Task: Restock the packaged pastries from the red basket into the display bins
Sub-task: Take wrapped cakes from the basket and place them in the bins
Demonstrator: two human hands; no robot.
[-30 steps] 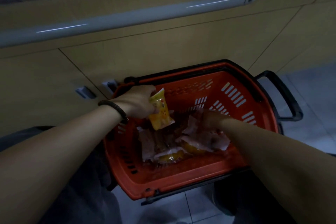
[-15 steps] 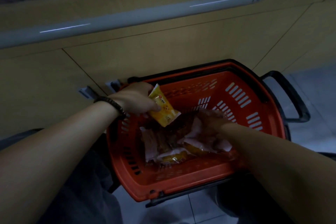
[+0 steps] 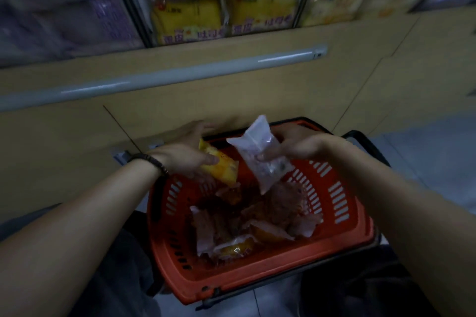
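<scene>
Red plastic, one basket (image 3: 257, 280), sits on the floor below the wooden counter front, with a heap of wrapped pastries (image 3: 247, 224) in its bottom (too tangled and dim to count, though two yellow ones show near the front). Two packets are out of the heap, one per hand. The left hand (image 3: 190, 154), a dark bracelet (image 3: 152, 162) on its wrist, pinches a yellow packet (image 3: 219, 167) under its thumb at the basket's far-left rim. The right hand (image 3: 296, 147) grips a pale, clear-wrapped packet (image 3: 260, 154) over the far rim.

Half a second ago the right hand was down among the heap; now it is raised with the pale packet. The left hand keeps its yellow packet, and the display bins (image 3: 221, 8) of yellow bread have come into view above.

The yellow packet's long axis runs far-left to near-right. The pale packet runs almost far to near, its lower end pointing at the heap.
</scene>
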